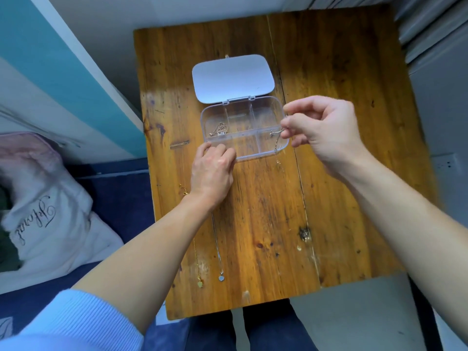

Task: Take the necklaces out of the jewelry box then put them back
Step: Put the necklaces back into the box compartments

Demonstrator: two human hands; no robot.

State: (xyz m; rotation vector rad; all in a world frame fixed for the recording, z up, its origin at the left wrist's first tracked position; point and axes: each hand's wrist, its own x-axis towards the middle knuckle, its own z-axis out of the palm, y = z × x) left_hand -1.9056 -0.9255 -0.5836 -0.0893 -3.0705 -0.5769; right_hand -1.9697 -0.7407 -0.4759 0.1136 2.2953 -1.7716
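Right hand (321,130) is pinching a thin chain necklace (276,143) over the right end of the clear jewelry box (243,126), chain dangling toward the near-right compartment. Left hand (212,168), fingers curled, steadies the near-left corner. Two more necklaces (217,252) lie on the wooden table (342,173), nearer the left arm.

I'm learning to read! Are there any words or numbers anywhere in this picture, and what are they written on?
White pillow: one dark, curly cursive word, lying sideways; the letters cannot be made out for certain.
Jewelry box and its lid: no writing.
Wooden table: no writing, only scratches and stains.
Necklaces on the table: no writing to be seen.
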